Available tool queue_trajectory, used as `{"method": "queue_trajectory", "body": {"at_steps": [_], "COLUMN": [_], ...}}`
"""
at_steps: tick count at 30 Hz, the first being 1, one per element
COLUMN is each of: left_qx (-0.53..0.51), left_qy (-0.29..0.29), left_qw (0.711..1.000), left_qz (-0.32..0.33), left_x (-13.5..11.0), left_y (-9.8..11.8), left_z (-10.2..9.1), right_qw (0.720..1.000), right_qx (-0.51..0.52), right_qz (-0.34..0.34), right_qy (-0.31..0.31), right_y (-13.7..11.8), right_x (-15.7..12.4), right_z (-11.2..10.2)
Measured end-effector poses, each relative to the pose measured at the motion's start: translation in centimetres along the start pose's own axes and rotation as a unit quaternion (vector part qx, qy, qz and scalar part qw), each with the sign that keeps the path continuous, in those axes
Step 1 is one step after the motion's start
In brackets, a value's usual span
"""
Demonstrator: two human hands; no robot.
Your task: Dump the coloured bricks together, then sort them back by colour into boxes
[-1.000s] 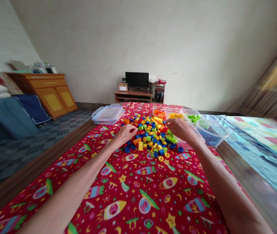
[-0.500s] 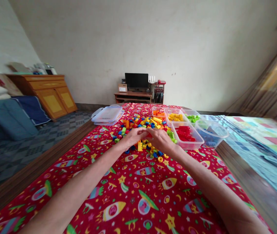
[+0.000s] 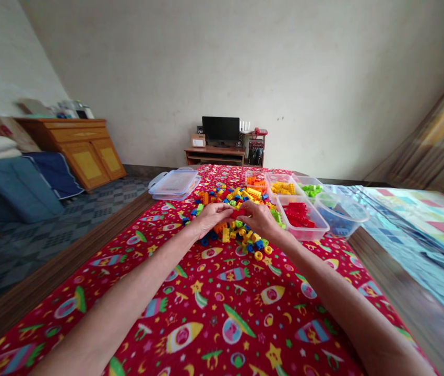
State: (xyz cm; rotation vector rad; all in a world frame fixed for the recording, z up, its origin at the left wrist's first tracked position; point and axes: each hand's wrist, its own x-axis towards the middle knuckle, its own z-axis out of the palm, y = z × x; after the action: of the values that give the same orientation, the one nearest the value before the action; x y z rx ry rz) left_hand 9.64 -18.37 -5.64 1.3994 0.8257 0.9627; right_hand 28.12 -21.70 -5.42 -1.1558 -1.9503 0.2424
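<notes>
My left hand (image 3: 213, 217) and my right hand (image 3: 260, 218) are close together above a loose pile of toy bricks (image 3: 226, 235) in yellow, blue, green, orange and red. Between the fingertips is a red toy brick (image 3: 238, 213), partly covered by the fingers. Both hands are closed in a pinch at its two sides. To the right of my right hand stands a clear tub of red bricks (image 3: 308, 234).
Behind the red tub are clear tubs with orange bricks (image 3: 256, 183), yellow bricks (image 3: 283, 188) and green bricks (image 3: 311, 191). A round clear bowl (image 3: 357, 215) holding blue bricks stands at the right edge. Stacked clear lids (image 3: 175, 183) lie at the far left of the red patterned cloth (image 3: 190, 292).
My hands have drawn slightly apart and the fingers have shifted, so the red brick between them now shows. The view has turned a little to the left.
</notes>
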Motion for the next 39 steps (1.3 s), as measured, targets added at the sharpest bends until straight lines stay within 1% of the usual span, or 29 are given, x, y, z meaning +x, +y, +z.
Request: {"method": "queue_trajectory", "body": {"at_steps": [2, 4, 6, 9, 10, 12, 13, 14, 16, 17, 18, 19, 20, 23, 27, 30, 33, 36, 39], "left_qx": [0.006, 0.015, 0.034, 0.077, 0.092, 0.141, 0.185, 0.241, 0.376, 0.439, 0.488, 0.525, 0.549, 0.574, 0.601, 0.611, 0.63, 0.65, 0.643], "left_qy": [0.03, 0.041, 0.035, 0.011, 0.003, 0.003, 0.015, 0.035, 0.079, 0.086, 0.081, 0.063, 0.038, -0.026, -0.071, -0.097, -0.109, -0.1, -0.078], "left_qw": [0.999, 0.999, 0.998, 0.996, 0.994, 0.986, 0.976, 0.96, 0.907, 0.878, 0.854, 0.837, 0.827, 0.815, 0.794, 0.785, 0.767, 0.75, 0.756], "left_qz": [0.015, 0.022, 0.027, 0.046, 0.057, 0.089, 0.112, 0.136, 0.171, 0.172, 0.162, 0.142, 0.12, 0.077, 0.059, 0.038, 0.048, 0.07, 0.094], "left_x": [0.2, 0.3, 0.3, 0.3, 0.3, 0.5, 0.7, 0.8, 1.1, 1.2, 1.3, 1.3, 1.4, 1.3, 1.2, 1.0, 0.7, 0.6, 0.8], "left_y": [0.0, -0.1, -0.3, -0.4, -0.4, -0.1, 0.1, 0.3, 0.7, 0.9, 0.9, 0.9, 0.8, 0.4, 0.3, 0.6, 0.6, 0.2, -0.3], "left_z": [-0.2, -0.2, 0.0, 0.5, 0.4, -0.2, -0.8, -1.5, -3.0, -3.7, -4.2, -4.6, -4.9, -5.1, -5.3, -5.4, -5.1, -4.8, -4.7], "right_qw": [0.999, 0.998, 0.995, 0.986, 0.982, 0.973, 0.968, 0.963, 0.954, 0.949, 0.943, 0.937, 0.931, 0.914, 0.899, 0.89, 0.89, 0.897, 0.905], "right_qx": [-0.033, -0.066, -0.093, -0.142, -0.165, -0.216, -0.241, -0.262, -0.294, -0.308, -0.321, -0.334, -0.347, -0.371, -0.379, -0.382, -0.383, -0.385, -0.381], "right_qz": [-0.001, 0.001, -0.011, -0.035, -0.035, -0.018, -0.003, 0.014, 0.051, 0.068, 0.083, 0.098, 0.114, 0.166, 0.218, 0.247, 0.245, 0.218, 0.191], "right_qy": [0.008, 0.001, -0.028, -0.082, -0.091, -0.084, -0.072, -0.059, -0.039, -0.031, -0.025, -0.019, -0.015, -0.005, -0.005, -0.015, -0.023, -0.004, 0.002], "right_y": [0.3, 0.3, 0.2, -0.4, -0.6, -0.9, -0.9, -0.7, -0.1, 0.3, 0.9, 1.4, 2.0, 3.5, 4.8, 5.6, 5.9, 5.1, 3.2], "right_x": [-0.1, -0.2, -0.4, -0.7, -0.7, -0.5, -0.3, -0.1, 0.2, 0.3, 0.4, 0.4, 0.4, 0.2, -0.2, -0.6, -0.9, -0.7, -0.2], "right_z": [0.0, 0.0, 0.1, 0.0, -0.2, -1.1, -1.8, -2.6, -4.4, -5.4, -6.3, -7.1, -7.9, -9.8, -11.4, -12.0, -12.1, -11.7, -10.9]}}
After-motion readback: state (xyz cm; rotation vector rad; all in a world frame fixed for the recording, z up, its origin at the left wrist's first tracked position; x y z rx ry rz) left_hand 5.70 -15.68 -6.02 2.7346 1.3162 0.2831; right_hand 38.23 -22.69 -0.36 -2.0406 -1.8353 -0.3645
